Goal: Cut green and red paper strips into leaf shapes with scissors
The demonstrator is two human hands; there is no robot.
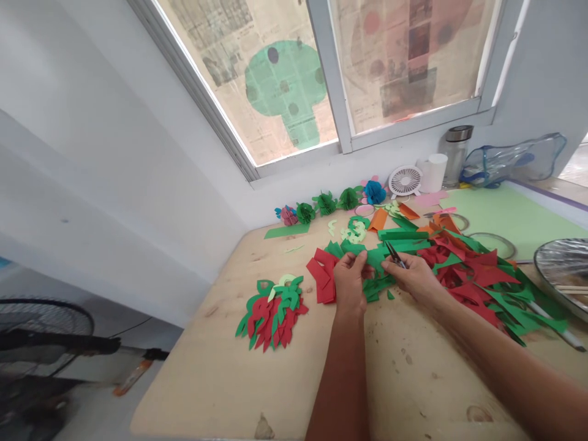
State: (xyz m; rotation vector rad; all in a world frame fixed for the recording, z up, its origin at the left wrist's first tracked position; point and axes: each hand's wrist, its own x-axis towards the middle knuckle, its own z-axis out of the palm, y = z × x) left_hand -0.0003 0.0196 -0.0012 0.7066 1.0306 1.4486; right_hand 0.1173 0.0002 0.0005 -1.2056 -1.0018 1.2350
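Over the middle of the table, my left hand (351, 278) pinches a piece of green paper (375, 260) between thumb and fingers. My right hand (413, 280) is closed around a small pair of scissors (395, 255); the dark blades point up and to the left, close to the paper's right side. Most of the handles are hidden in the fingers. Red paper strips (323, 278) lie just left of my left hand. Beyond and beneath both hands are green paper strips (408, 234). To the left, cut red and green shapes (275, 318) form a pile.
Red and green scraps (482, 275) are heaped to the right, near a shiny round tray (565, 269). Along the wall stand folded paper turtles (326, 203), a small white fan (405, 181) and a glass bottle (457, 156). A window is above the table (202, 380).
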